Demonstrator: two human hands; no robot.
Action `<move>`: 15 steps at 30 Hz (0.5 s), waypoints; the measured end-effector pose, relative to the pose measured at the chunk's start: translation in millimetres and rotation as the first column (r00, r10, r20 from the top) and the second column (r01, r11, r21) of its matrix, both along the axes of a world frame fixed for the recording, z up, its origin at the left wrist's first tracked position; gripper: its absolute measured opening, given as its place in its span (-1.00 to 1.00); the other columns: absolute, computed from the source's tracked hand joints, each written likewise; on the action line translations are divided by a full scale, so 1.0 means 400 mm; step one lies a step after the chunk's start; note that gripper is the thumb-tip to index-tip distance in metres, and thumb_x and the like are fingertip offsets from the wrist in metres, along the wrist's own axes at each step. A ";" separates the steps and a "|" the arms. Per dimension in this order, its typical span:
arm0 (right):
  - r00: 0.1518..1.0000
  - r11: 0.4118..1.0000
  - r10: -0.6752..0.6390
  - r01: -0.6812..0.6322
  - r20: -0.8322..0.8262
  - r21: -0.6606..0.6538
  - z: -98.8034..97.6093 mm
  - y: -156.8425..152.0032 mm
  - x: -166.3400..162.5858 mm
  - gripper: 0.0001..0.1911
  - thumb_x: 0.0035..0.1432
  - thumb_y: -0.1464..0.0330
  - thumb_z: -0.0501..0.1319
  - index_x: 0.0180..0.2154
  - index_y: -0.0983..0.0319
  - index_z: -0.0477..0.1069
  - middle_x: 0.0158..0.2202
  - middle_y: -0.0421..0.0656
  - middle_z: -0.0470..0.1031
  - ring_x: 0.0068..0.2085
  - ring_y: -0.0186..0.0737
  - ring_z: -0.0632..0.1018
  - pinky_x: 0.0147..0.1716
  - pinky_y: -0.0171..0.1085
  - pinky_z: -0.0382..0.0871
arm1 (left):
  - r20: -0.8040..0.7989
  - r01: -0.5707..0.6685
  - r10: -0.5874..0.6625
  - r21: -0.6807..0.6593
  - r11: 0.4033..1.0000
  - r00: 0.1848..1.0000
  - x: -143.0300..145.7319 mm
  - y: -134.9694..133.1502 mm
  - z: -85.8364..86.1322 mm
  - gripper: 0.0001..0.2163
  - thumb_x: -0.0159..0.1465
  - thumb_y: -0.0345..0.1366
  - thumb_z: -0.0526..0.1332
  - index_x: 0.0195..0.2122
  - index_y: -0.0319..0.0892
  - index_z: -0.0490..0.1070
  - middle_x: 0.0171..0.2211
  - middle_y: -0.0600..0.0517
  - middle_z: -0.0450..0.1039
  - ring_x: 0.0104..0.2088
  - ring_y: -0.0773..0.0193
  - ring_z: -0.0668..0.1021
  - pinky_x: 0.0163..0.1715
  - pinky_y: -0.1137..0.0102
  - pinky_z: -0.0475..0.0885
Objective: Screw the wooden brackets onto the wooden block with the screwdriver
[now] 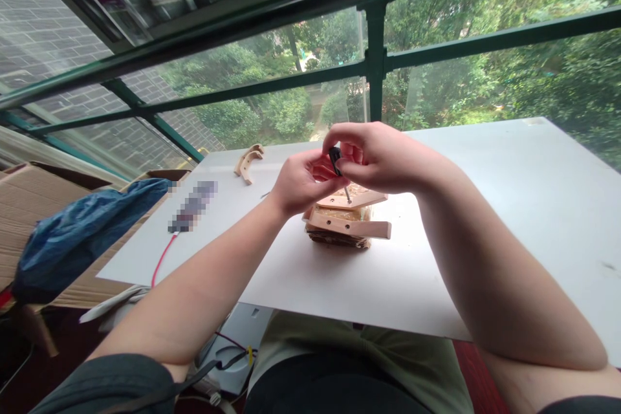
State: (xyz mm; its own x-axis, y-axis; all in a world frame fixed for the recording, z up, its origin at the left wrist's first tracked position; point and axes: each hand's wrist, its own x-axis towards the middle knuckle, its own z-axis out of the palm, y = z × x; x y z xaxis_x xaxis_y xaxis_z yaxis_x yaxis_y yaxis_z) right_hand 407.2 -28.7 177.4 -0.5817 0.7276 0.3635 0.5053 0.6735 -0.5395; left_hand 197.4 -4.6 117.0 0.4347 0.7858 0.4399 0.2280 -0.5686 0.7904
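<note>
My right hand (371, 155) is closed around the black handle of a screwdriver (335, 156). The thin metal shaft slants down to a hole in the farther of two pale wooden legs (373, 199). Beside it, my left hand (308, 178) has its fingers curled in at the lower handle and shaft; its grip is partly hidden. Both legs lie across a thick brown wooden block (334, 239), their ends jutting out to the right. In the nearer leg (369, 229), two dark screw holes show.
Two curved wooden pieces (250, 163) rest at the white table's (412, 291) far left. A blurred-out device (194, 206) with a red cable (162, 259) is nearer. Left of the table are cardboard boxes (53, 191) and blue fabric (87, 233). A green window railing (376, 58) runs behind.
</note>
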 end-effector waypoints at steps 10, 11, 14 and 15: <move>0.999 0.999 -0.033 0.033 0.014 0.032 -0.001 -0.001 -0.002 -0.84 0.15 0.41 0.17 -0.18 0.18 0.39 -0.39 -0.20 0.42 -0.41 -0.31 0.35 -0.39 -0.27 0.11 | 0.006 0.030 -0.030 -0.003 1.000 1.000 0.004 -0.005 -0.002 -0.64 0.05 -0.21 0.53 -0.17 -0.21 0.55 -0.32 -0.02 0.61 -0.30 0.18 0.67 -0.29 0.37 0.61; 0.999 0.999 -0.038 0.037 0.016 0.032 -0.001 -0.002 -0.002 -0.85 0.15 0.41 0.17 -0.19 0.18 0.39 -0.39 -0.20 0.43 -0.41 -0.31 0.34 -0.39 -0.27 0.11 | 0.009 0.029 -0.029 -0.005 1.000 1.000 0.005 -0.006 -0.002 -0.64 0.06 -0.21 0.53 -0.16 -0.21 0.55 -0.31 -0.03 0.61 -0.29 0.18 0.67 -0.28 0.37 0.61; 0.999 0.999 -0.047 0.046 0.026 0.029 0.000 -0.002 -0.001 -0.87 0.15 0.40 0.17 -0.20 0.18 0.37 -0.38 -0.20 0.44 -0.41 -0.32 0.34 -0.40 -0.28 0.10 | 0.019 0.019 -0.019 -0.026 0.999 1.000 0.009 -0.008 -0.006 -0.65 0.08 -0.21 0.52 -0.16 -0.22 0.54 -0.30 -0.04 0.61 -0.27 0.17 0.68 -0.26 0.36 0.62; 0.998 0.998 -0.050 0.049 0.029 0.027 0.000 -0.001 0.000 -0.87 0.15 0.39 0.17 -0.20 0.17 0.37 -0.38 -0.20 0.44 -0.41 -0.32 0.35 -0.40 -0.28 0.10 | 0.024 0.014 -0.013 -0.034 0.999 1.000 0.010 -0.008 -0.008 -0.64 0.07 -0.20 0.52 -0.16 -0.23 0.54 -0.30 -0.05 0.61 -0.27 0.16 0.68 -0.26 0.35 0.62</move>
State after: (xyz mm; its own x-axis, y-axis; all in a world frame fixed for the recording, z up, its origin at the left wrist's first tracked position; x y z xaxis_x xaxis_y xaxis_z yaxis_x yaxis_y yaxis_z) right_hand 407.1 -29.3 177.6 -0.5563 0.7460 0.3661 0.5541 0.6613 -0.5057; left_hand 201.3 -7.8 113.9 0.4354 0.7947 0.4229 0.2014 -0.5439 0.8146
